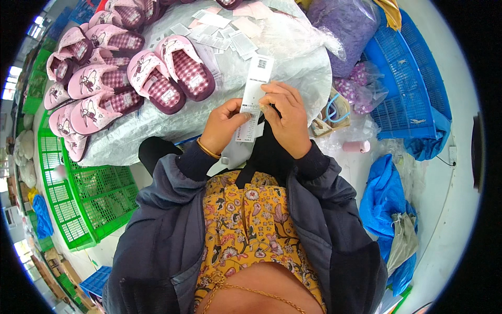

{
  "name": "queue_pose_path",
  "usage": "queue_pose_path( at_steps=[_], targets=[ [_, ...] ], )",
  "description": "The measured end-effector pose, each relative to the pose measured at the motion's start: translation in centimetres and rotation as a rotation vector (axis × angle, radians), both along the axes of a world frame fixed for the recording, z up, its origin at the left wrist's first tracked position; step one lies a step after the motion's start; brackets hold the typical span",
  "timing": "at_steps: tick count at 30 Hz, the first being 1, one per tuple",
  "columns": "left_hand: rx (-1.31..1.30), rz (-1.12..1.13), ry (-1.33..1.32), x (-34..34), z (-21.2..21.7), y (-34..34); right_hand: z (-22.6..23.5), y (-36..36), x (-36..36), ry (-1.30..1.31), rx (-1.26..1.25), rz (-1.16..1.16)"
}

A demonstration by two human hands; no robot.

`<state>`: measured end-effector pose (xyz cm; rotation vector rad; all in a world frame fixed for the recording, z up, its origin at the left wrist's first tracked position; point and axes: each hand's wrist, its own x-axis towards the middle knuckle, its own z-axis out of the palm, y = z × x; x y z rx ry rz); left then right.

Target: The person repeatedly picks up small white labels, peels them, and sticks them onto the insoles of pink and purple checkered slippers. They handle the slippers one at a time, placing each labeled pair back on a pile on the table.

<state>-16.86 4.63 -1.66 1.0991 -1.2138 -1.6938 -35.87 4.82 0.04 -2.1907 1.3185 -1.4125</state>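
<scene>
A desk [293, 47] under white plastic sheet carries rows of pink slippers [157, 78] at far left — loose paper tags [219, 31] lie further back. Just near of it, both hands pinch 1 long white tag strip [253, 97] — left hand [224, 128] low, right hand [285, 118] beside it.

Place: my post in a footwear packing workshop. Evidence: pink slippers [99, 78] laid out in rows of matching pairs on my table [293, 52], which is covered in clear plastic sheet; loose white paper tags [219, 31] heaped at its far side; green plastic crates [89, 199] stacked on my left; blue plastic crates [408, 89] on my right; bagged purple material [345, 26] beside those.
</scene>
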Motion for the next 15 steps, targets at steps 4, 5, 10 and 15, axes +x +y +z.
queue_pose_path(
  at_steps=[4,5,10,15],
  targets=[
    [-0.256,-0.013,-0.160,1.0,0.0,1.0,0.0,0.1,0.5,0.069,-0.089,0.061],
    [-0.322,-0.050,-0.260,1.3,0.9,1.0,0.0,0.3,0.6,0.073,-0.090,0.081],
    [-0.488,-0.066,-0.299,1.3,1.9,1.6,-1.2,1.2,1.3,-0.080,-0.055,0.142],
    [-0.213,-0.023,-0.169,1.1,1.6,2.4,-2.0,2.5,2.1,-0.190,0.101,0.079]
  ],
)
